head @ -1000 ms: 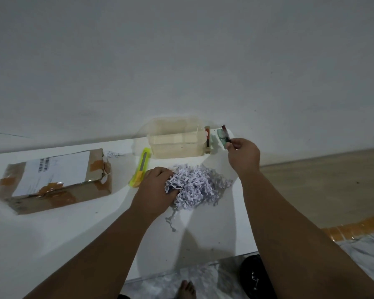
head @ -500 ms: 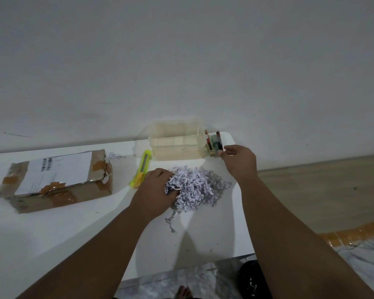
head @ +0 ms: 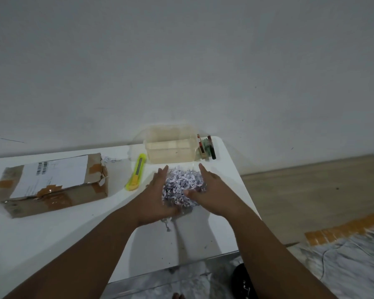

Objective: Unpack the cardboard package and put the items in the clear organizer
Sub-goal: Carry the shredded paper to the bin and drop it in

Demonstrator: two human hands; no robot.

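A heap of shredded white paper (head: 183,185) lies on the white table (head: 73,229) in front of the clear organizer (head: 170,145). My left hand (head: 154,197) cups the heap's left side and my right hand (head: 209,190) cups its right side, fingers extended and pressed against the paper. Small items (head: 206,147), red, green and black, stand upright at the organizer's right end. The torn cardboard package (head: 52,184), with a white label and brown tape, lies at the left.
A yellow utility knife (head: 136,171) lies between the package and the paper heap. The table's right edge runs just past my right hand, with wooden floor (head: 311,190) beyond. A wall rises directly behind the organizer. A dark object (head: 243,281) sits on the floor below.
My right hand let go of the small item at the organizer's right end and came back to the paper heap. Both hands now press the heap from either side.
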